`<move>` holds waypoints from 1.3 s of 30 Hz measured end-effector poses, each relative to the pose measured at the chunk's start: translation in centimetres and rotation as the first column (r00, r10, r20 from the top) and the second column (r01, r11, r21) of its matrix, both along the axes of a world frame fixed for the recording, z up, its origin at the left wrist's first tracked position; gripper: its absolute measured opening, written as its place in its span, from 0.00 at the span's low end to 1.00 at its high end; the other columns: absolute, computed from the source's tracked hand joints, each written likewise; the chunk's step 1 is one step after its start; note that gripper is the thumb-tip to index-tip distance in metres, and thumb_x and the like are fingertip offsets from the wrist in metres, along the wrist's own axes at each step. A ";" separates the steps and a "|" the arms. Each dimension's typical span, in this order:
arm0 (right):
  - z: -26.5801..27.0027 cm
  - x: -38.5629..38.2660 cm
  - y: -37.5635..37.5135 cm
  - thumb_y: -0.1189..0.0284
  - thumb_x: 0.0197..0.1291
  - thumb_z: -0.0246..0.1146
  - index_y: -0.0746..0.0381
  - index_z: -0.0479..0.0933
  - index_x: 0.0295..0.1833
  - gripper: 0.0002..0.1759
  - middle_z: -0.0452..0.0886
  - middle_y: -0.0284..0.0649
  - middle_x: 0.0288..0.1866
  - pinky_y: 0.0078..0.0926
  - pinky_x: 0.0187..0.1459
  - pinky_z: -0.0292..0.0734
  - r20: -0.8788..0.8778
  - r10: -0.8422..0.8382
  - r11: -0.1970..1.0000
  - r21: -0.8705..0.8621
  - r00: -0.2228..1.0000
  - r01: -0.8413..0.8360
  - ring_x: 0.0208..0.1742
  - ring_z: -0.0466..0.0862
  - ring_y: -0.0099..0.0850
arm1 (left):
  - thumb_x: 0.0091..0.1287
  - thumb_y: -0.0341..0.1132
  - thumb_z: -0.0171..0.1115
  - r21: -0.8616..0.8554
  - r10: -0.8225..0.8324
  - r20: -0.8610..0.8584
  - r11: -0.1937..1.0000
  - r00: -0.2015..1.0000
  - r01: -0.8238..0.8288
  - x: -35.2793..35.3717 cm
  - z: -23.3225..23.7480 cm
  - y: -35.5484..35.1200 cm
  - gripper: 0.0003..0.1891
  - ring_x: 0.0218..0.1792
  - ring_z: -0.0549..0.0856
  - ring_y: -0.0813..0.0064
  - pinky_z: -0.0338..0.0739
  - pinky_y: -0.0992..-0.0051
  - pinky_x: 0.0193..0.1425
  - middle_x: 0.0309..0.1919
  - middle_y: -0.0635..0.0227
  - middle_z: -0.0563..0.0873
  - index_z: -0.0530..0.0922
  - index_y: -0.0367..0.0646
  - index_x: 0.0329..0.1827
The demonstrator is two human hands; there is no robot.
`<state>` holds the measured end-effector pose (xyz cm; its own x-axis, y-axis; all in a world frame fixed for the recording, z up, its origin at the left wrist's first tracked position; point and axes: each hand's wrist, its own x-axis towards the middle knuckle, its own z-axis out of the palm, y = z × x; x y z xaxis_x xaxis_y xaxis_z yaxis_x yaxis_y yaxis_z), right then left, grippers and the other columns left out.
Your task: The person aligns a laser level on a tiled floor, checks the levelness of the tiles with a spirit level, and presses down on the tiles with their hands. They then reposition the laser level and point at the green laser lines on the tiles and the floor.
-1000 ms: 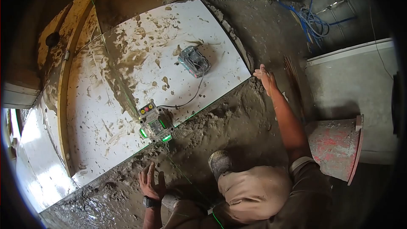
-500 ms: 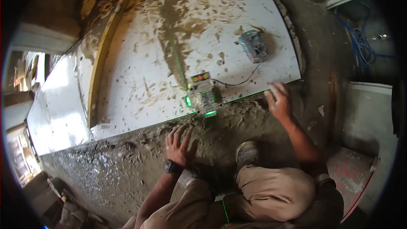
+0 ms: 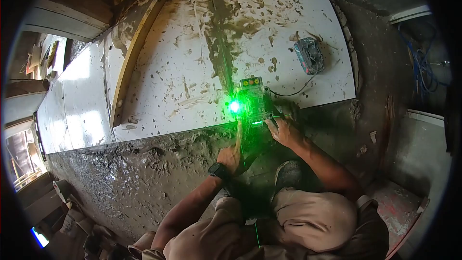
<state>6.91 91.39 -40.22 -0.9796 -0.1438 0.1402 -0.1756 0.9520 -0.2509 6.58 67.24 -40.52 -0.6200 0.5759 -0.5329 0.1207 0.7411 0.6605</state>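
A laser level (image 3: 255, 102) stands at the near edge of a mud-spattered white panel (image 3: 168, 86), with bright green light glaring from its left side. My left hand (image 3: 230, 158), a dark watch on its wrist, holds nothing; its index finger stretches toward the level's lower left corner while the other fingers curl in. At the level's lower right corner, my right hand (image 3: 286, 132) has its thumb and fingers closed on the side of the housing. A dark cable joins the level to a battery pack (image 3: 309, 56) in clear plastic on the panel.
Wet grey mortar (image 3: 130, 178) covers the floor along the panel's near edge. A long yellow level bar (image 3: 137, 50) lies across the panel on the left. Blue cable (image 3: 421, 70) hangs at the right. My shoe (image 3: 288, 175) is on the floor below the right hand.
My right hand has moved left from the panel edge to the laser level. My left hand has shifted up and right, its spread fingers now curled except the index. The green glare is brighter.
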 end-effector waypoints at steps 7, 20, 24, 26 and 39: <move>0.1 0.0 -0.3 0.62 0.62 0.66 0.57 0.71 0.72 0.32 0.73 0.51 0.63 0.52 0.65 0.63 0.063 -0.002 0.997 -0.074 0.998 0.007 0.62 0.71 0.50 | 0.67 0.61 0.62 0.017 -0.032 -0.047 0.999 0.998 0.033 -0.8 -0.3 1.0 0.57 0.45 0.87 0.44 0.82 0.54 0.49 0.47 0.44 0.87 0.36 0.33 0.82; -0.3 0.3 -0.3 0.62 0.61 0.67 0.59 0.73 0.69 0.31 0.73 0.53 0.63 0.54 0.66 0.62 0.056 -0.010 0.998 -0.054 0.998 0.013 0.63 0.71 0.52 | 0.67 0.59 0.63 -0.124 -0.067 0.066 0.990 0.996 0.075 -1.2 0.8 2.0 0.58 0.39 0.88 0.46 0.82 0.54 0.43 0.39 0.49 0.88 0.34 0.34 0.82; -1.1 0.5 -0.1 0.62 0.62 0.67 0.57 0.69 0.74 0.35 0.74 0.54 0.63 0.54 0.66 0.63 0.061 -0.003 0.999 -0.032 0.998 0.005 0.62 0.72 0.53 | 0.67 0.59 0.63 -0.105 -0.071 0.004 0.992 0.997 0.071 -0.8 -0.1 1.7 0.57 0.37 0.88 0.47 0.82 0.54 0.42 0.38 0.50 0.88 0.35 0.34 0.82; -0.8 0.4 -0.2 0.61 0.62 0.67 0.57 0.69 0.74 0.35 0.74 0.54 0.63 0.54 0.66 0.63 0.057 -0.007 0.999 -0.033 0.998 0.009 0.62 0.72 0.53 | 0.67 0.59 0.63 -0.090 -0.075 -0.027 0.993 0.997 0.072 -0.9 -0.1 1.7 0.57 0.37 0.88 0.47 0.82 0.54 0.42 0.38 0.51 0.88 0.36 0.34 0.82; -0.6 0.1 -0.2 0.62 0.62 0.66 0.56 0.69 0.75 0.35 0.74 0.51 0.61 0.53 0.65 0.64 0.014 -0.008 1.000 -0.030 1.000 0.009 0.60 0.72 0.50 | 0.67 0.57 0.63 -0.068 -0.077 -0.054 0.995 0.996 0.074 -0.8 0.1 1.3 0.53 0.40 0.88 0.45 0.82 0.53 0.44 0.43 0.48 0.87 0.41 0.38 0.83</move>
